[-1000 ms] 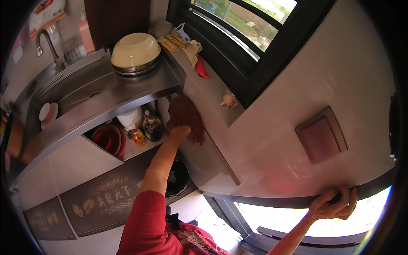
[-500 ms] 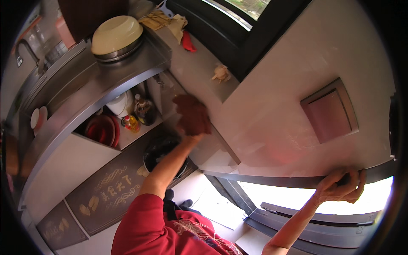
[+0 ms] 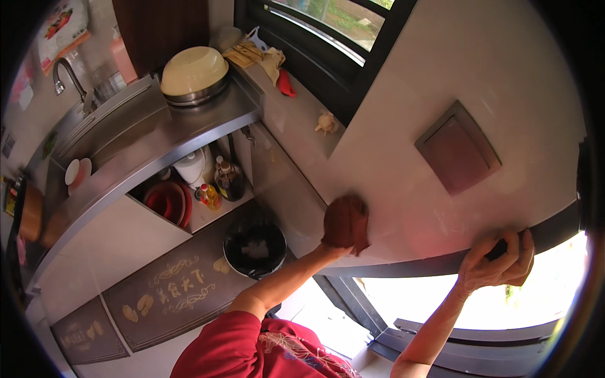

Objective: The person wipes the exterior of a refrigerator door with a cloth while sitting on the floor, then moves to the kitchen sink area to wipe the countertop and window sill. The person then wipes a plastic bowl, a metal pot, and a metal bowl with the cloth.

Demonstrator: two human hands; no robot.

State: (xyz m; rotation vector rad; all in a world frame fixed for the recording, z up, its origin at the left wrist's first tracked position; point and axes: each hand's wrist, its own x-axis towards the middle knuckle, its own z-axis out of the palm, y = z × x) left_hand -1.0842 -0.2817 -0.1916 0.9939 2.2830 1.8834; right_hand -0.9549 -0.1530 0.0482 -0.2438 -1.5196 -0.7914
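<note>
A brown cloth (image 3: 346, 219) covers most of my left hand (image 3: 338, 249), whose fingers are hidden behind it. The cloth lies against the pale tiled wall (image 3: 403, 208), near the corner above the dark door frame (image 3: 435, 264). Off to the right, my right hand (image 3: 495, 261) is curled at that dark frame's edge, with its fingers bent and a dark patch showing between them. A wide switch plate (image 3: 458, 148) with a pinkish face is set in the wall above both hands.
Below my left arm stands a bin (image 3: 254, 249) with a black liner, on a dark floor mat (image 3: 170, 296). To the left, a steel counter (image 3: 242, 104) carries a cream bowl (image 3: 194, 71). Garlic (image 3: 326, 123) sits on the window ledge; bottles (image 3: 228, 179) stand under the counter.
My left hand has moved right and down along the wall with the brown cloth, away from beside the cabinet. My right hand stays at the frame. The view has shifted.
</note>
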